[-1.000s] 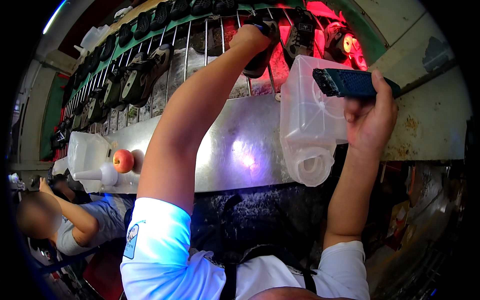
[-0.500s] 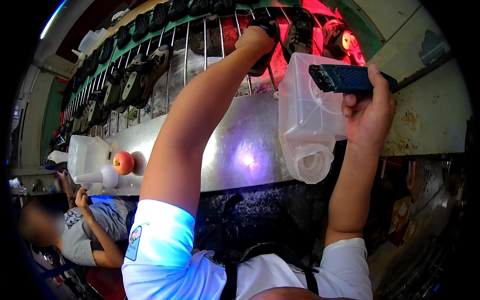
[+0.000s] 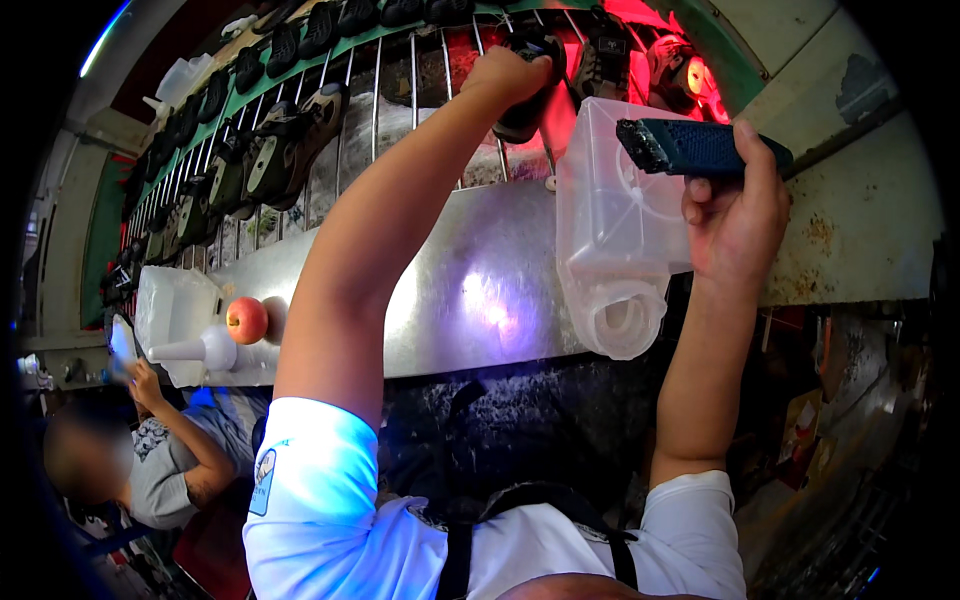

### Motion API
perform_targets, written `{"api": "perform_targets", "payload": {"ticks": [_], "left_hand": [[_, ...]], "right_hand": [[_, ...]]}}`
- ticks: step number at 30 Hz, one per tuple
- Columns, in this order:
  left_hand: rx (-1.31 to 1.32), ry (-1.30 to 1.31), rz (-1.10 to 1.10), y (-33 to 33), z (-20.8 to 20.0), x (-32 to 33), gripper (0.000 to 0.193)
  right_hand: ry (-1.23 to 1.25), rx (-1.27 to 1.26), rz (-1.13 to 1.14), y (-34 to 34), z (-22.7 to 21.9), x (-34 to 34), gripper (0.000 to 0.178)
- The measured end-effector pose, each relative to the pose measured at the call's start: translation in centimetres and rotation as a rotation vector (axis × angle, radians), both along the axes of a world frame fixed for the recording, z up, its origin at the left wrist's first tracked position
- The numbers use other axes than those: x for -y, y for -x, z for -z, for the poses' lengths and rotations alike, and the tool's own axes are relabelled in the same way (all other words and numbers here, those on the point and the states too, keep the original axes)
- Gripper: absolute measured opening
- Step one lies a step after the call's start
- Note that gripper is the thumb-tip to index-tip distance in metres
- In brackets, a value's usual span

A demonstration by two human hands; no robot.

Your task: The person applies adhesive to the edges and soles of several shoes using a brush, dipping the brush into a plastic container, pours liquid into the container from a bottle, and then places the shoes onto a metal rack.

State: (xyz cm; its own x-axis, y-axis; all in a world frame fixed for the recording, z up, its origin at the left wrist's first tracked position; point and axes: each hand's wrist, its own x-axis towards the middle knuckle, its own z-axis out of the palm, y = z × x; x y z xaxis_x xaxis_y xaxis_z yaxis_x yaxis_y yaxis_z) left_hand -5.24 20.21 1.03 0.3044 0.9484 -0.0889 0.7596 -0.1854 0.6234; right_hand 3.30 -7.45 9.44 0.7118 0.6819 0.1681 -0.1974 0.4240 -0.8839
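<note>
My left hand (image 3: 508, 76) reaches over the conveyor and is closed on a dark shoe (image 3: 532, 105) at the metal rods. The fingers partly cover the shoe's upper. On the right, my right hand (image 3: 742, 215) grips a dark blue brush (image 3: 705, 147), held level with its bristle end to the left. The bristles are dark with whitish residue. Below and left of that hand, a translucent plastic jug (image 3: 615, 225) with a cut-open mouth lies on the metal ledge (image 3: 440, 270).
More shoes (image 3: 272, 165) line the rods (image 3: 377, 100) to the left. Others (image 3: 604, 60) sit under red light. A red apple (image 3: 247, 320) and a white nozzle-tipped bottle (image 3: 205, 350) stand by a clear container (image 3: 178, 305). A co-worker (image 3: 175, 470) is at lower left.
My left hand and the shoe have shifted slightly, with more of the shoe showing. The brush has risen a little. The co-worker's hands now hold up a pale object.
</note>
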Motion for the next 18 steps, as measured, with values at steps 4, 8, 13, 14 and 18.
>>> {"api": "perform_targets", "payload": {"ticks": [4, 8, 13, 14, 18], "left_hand": [[0.206, -0.317, -0.062, 3.2, 0.8, 2.4, 0.068], [0.354, -0.369, 0.124, 10.7, 1.8, 7.7, 0.039], [0.036, -0.531, 0.264, 19.3, 7.5, 16.3, 0.057], [-0.049, -0.441, 0.413, 19.9, 8.4, 19.1, 0.064], [0.347, -0.174, 0.864, 22.6, 5.8, 27.8, 0.049]], "right_hand": [[0.026, -0.034, 0.023, -0.1, 0.2, -0.2, 0.021], [-0.064, -0.007, -0.024, -0.6, 0.4, -0.4, 0.024], [-0.075, 0.013, -0.011, -1.6, 0.6, -0.6, 0.023], [-0.055, 0.008, 0.001, -1.7, 0.7, -0.6, 0.023], [-0.025, -0.026, -0.008, -1.7, 0.9, -1.0, 0.025]]}}
